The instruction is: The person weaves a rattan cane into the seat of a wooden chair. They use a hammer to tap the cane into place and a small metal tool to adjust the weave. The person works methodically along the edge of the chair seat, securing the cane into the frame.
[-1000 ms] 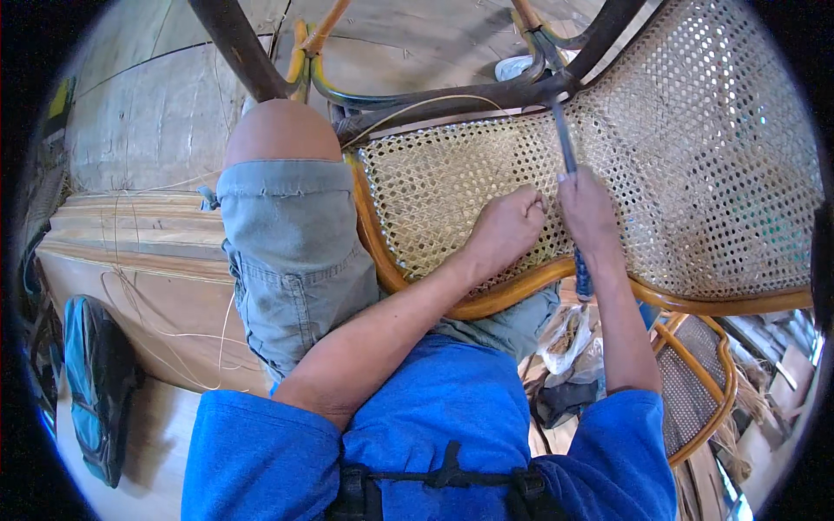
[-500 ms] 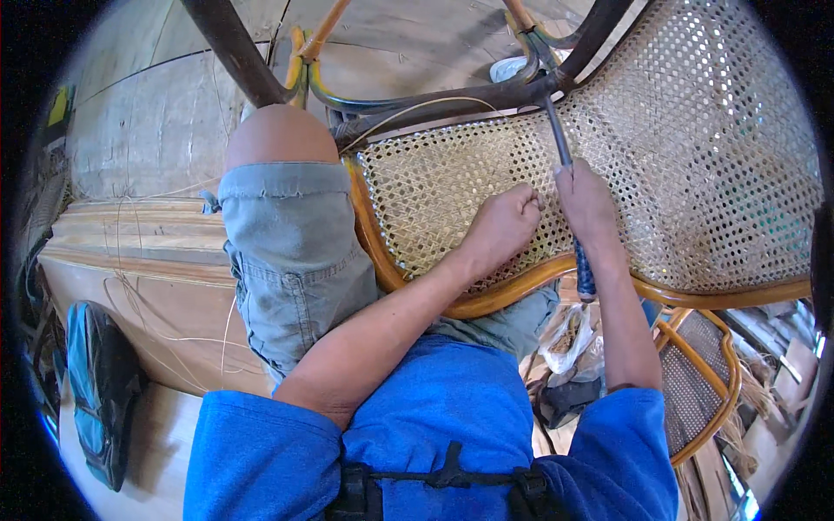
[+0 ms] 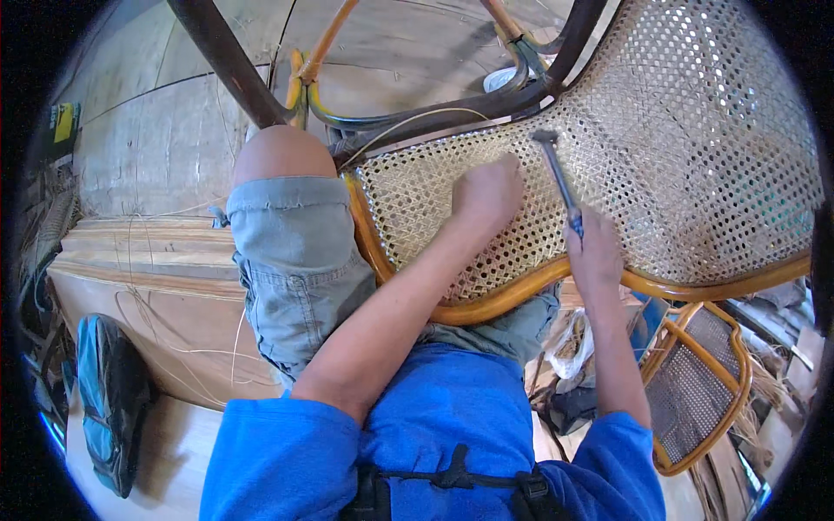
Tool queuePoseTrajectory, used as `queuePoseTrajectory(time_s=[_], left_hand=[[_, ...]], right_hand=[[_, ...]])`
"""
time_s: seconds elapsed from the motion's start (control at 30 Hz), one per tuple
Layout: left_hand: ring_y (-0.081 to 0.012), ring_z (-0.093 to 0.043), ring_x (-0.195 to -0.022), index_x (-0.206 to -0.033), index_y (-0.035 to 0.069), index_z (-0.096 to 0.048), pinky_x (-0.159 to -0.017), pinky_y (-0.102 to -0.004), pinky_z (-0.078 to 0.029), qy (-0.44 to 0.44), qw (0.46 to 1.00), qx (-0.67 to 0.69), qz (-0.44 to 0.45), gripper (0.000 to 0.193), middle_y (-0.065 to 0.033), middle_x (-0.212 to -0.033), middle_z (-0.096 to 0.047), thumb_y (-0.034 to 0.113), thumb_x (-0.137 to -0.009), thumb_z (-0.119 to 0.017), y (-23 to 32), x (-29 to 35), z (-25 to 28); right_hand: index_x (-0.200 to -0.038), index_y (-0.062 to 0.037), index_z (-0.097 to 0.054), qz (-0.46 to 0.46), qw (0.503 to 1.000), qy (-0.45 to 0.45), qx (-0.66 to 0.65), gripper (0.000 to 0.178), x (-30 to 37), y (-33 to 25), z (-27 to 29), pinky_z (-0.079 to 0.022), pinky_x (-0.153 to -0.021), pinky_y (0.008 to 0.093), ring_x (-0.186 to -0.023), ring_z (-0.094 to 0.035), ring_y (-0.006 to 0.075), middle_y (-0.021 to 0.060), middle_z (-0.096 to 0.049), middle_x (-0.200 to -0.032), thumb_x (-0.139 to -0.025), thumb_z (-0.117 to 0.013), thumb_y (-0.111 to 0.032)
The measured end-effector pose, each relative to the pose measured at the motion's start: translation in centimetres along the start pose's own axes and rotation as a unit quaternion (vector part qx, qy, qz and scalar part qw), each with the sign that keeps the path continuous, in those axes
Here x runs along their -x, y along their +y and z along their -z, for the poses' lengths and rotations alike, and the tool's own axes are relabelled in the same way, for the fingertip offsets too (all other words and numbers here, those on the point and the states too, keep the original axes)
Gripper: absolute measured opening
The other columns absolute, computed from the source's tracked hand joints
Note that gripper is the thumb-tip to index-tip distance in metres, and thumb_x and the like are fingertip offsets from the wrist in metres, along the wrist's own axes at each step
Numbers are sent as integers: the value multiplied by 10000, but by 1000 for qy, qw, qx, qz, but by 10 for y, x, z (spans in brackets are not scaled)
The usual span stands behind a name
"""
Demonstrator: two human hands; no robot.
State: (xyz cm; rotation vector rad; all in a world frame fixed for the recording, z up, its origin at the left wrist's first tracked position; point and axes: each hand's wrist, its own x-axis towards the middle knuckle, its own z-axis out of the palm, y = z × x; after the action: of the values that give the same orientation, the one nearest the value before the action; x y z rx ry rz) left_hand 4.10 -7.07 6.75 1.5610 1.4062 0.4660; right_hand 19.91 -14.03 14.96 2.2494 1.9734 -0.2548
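Observation:
A rattan chair frame with a woven cane panel (image 3: 678, 174) lies across my lap, its honey-brown curved edge nearest me. My right hand (image 3: 596, 252) is closed round the handle of a hammer (image 3: 559, 180). The dark hammer head is over the cane, short of the dark rail (image 3: 434, 110) at the panel's far edge. My left hand (image 3: 488, 198) is closed above the cane, left of the hammer, its fingers curled and slightly blurred. What it may hold is hidden. A thin cane strand (image 3: 408, 124) arcs along the dark rail.
At the lower right stands another cane-panelled rattan piece (image 3: 698, 382) among scraps and a clear plastic bag (image 3: 569, 343). A blue and black bag (image 3: 106, 404) lies at the lower left, beside stacked boards (image 3: 156, 252). Dark chair legs (image 3: 228, 61) rise at the far side.
The hammer has come back toward me, its head now away from the dark rail. My left hand has shifted a little left and farther from me, still closed.

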Motion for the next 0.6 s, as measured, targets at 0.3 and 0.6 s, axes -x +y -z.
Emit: queuePoseTrajectory(time_s=[0.3, 0.6], left_hand=[[-334, -665, -681, -914, 51, -587, -578, -436, -535, 53, 979, -193, -40, 155, -194, -774, -662, 137, -834, -486, -18, -66, -24], [-237, -579, -598, -806, 84, -525, -521, -371, -460, 207, 968, 86, 116, 148, -95, -693, -593, 168, -879, -428, -33, -122, 18]], right_hand=[[-1090, -72, -556, -78, 982, 18, -172, 277, 8, 8, -6, -453, -763, 443, -857, -582, 359, 183, -593, -905, -839, -567, -188], [-923, -33, -590, -129, 975, -71, -168, 251, -3, 19, -16, -454, -715, 438, -790, -580, 361, 196, -590, -848, -743, -634, -202]])
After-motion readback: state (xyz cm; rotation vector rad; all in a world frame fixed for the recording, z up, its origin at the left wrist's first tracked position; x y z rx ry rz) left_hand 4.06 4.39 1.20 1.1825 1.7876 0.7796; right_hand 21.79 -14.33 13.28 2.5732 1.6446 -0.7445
